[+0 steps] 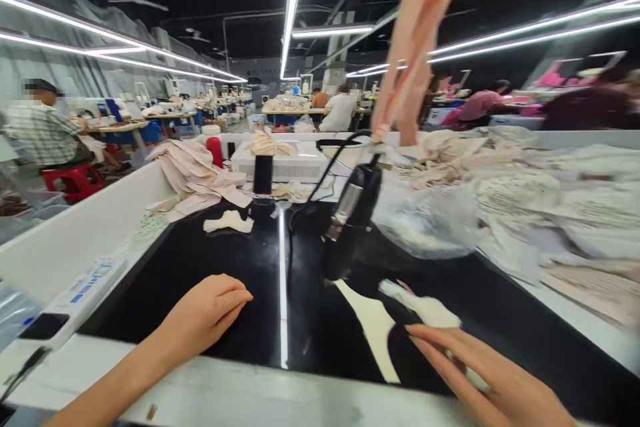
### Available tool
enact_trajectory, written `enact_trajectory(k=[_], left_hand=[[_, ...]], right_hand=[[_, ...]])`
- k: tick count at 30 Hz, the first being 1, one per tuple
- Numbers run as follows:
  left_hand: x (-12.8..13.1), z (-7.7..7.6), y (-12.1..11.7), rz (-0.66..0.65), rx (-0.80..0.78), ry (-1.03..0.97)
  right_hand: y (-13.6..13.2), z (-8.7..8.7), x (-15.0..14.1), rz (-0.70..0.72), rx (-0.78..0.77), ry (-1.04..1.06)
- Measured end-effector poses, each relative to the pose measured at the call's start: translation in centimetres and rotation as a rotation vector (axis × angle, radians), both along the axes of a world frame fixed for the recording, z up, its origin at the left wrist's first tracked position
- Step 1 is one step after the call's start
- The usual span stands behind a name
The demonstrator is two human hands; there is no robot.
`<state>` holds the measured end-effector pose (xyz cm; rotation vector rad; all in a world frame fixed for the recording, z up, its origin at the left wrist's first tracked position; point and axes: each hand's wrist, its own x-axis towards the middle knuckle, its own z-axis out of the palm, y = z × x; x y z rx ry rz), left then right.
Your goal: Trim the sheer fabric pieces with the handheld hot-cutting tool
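Note:
My left hand [213, 310] rests over the glossy black panel [240, 333], its fingers pressed together with nothing visible in them. Over the panel's right front part is my right hand [480, 373], its fingers stretched out and parted. Its fingertips lie close to a white piece of fabric [425, 307], which is partly crumpled; a pale bit shows between the fingers. Left of them a cream cut fabric piece [373, 330] lies flat, narrow at both ends. Another small cream piece [229, 221] is at the panel's far left.
A black tool with a metal part [350, 203] hangs above the panel below pink cloth strips [410, 60]. Pale fabric pieces [193, 173] are heaped at back left, others at right beside a clear plastic bag [430, 220]. A white power strip [85, 293] lies left.

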<state>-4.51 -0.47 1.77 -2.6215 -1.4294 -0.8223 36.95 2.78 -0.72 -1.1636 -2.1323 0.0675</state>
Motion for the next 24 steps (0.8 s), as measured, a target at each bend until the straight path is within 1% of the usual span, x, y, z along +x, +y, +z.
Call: enact_trajectory(k=[1,3,5,7,10,13,16,21,23,24], left_hand=[[1.1,0.0,-0.2,-0.052,0.002,0.022],[3.3,-0.1,-0.6,-0.151,0.018,0.088],[5.4,-0.4,-0.7,-0.246,0.043,0.166],[7.3,-0.6,-0.7,-0.325,0.05,0.237],[9.8,-0.9,-0.2,-0.38,0.03,0.325],[11.8,-1.1,0.6,-0.385,0.014,0.362],[13.0,-1.1,1.3,-0.363,-0.015,0.328],[13.8,-1.3,1.5,-0.266,-0.076,0.197],[13.8,-1.4,1.5,-0.25,-0.08,0.168],[13.7,-1.5,1.5,-0.249,-0.082,0.156]], right_hand=[[-0.6,0.8,-0.2,-0.005,-0.047,-0.025],[-1.8,2.2,-0.9,-0.051,-0.098,-0.002],[-2.7,3.1,-1.8,-0.07,-0.148,0.013],[-3.4,3.6,-2.5,-0.049,-0.201,0.003],[-3.8,3.9,-3.3,-0.008,-0.254,-0.037],[-3.7,3.6,-4.0,0.042,-0.24,-0.106],[-3.2,2.8,-4.7,0.07,-0.193,-0.187],[-2.6,1.3,-5.6,0.046,-0.019,-0.292],[-2.6,1.3,-5.7,0.038,0.009,-0.301],[-2.6,1.5,-5.7,0.04,-0.002,-0.297]])
